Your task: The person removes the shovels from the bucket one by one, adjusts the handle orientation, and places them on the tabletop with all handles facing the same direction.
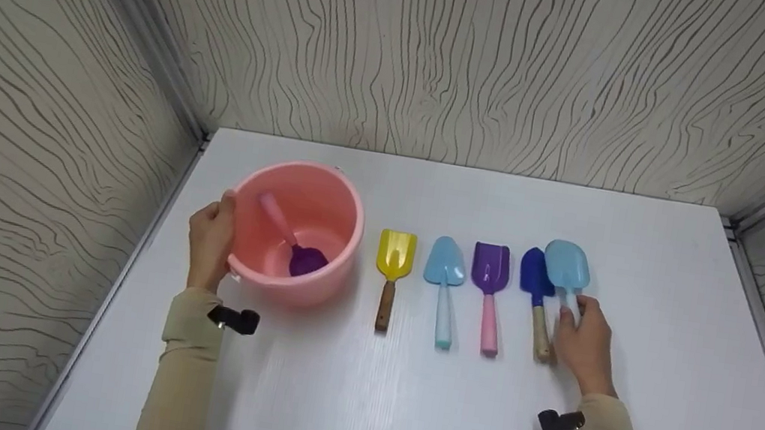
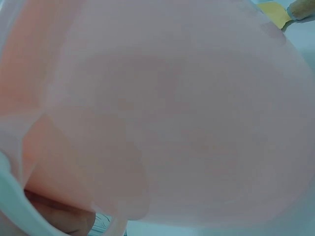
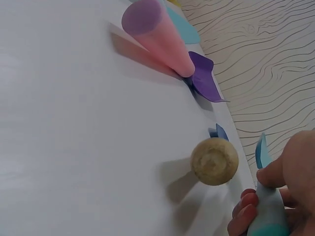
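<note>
My left hand [image 1: 208, 238] grips the rim of a pink bucket [image 1: 330, 287] at the left, which leans with its mouth toward me. Inside lies a toy shovel [image 1: 307, 262] with a purple scoop and pink handle. The bucket wall [image 2: 197, 123] fills most of the left wrist view. On the right, my right hand [image 1: 587, 344] holds a light blue toy shovel [image 1: 567, 264] by its handle, scoop pointing away from me. In the right wrist view its pale handle [image 3: 269, 211] sits between thumb and fingers. That scoop overlaps a dark blue shovel [image 1: 536, 276] with a wooden handle.
Between the hands, a yellow shovel [image 1: 395, 251], another light blue shovel [image 1: 447, 263] and a purple shovel [image 1: 492, 265] with a pink handle lie in a row on the white table [image 1: 353, 408]. Wood-grain patterned walls [image 1: 436, 56] rise behind and beside the table.
</note>
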Available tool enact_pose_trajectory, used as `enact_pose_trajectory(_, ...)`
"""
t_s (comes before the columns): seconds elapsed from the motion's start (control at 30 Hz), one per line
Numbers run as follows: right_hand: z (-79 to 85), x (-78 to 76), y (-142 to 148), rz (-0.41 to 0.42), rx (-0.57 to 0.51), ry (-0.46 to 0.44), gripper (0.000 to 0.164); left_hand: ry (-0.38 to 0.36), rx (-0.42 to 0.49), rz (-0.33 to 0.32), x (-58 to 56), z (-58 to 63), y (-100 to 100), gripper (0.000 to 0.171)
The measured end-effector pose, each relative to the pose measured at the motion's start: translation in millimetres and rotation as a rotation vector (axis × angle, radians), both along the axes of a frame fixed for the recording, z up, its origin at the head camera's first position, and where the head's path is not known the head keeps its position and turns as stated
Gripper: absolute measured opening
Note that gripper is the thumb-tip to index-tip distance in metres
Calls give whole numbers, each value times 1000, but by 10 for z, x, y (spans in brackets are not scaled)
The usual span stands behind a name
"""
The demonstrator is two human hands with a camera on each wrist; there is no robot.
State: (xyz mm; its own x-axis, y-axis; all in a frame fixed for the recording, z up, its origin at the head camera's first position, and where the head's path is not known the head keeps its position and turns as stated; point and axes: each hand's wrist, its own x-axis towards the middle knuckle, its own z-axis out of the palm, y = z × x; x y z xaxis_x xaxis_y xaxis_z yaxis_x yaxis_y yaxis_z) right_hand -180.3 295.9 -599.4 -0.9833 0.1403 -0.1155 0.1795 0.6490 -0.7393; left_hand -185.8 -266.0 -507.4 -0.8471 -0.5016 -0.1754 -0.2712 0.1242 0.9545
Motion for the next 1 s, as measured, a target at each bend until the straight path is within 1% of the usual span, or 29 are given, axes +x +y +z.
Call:
enact_pose_trajectory(0.27, -54, -20, 55, -32, -6, 4, 47, -49, 16, 1, 3, 3, 15, 59)
enact_pose_trajectory(0.43, -99, -31, 100, -42, -9, 4, 47, -60, 30, 1, 1, 11, 10, 59)
enact_pose_trajectory(0.6, -124, -41, 156, -45, -9, -2, 48, -64, 24, 4, -6, 8, 5, 57)
enact_pose_trajectory(0.8, -139, -70, 212, -62, 13, 0, 48, -44, 24, 0, -12, 25, 2, 56)
enact_pose_trajectory(1.0, -141, -88, 217, -29, 56, 14, 47, -45, 10, -2, -8, 20, 5, 57)
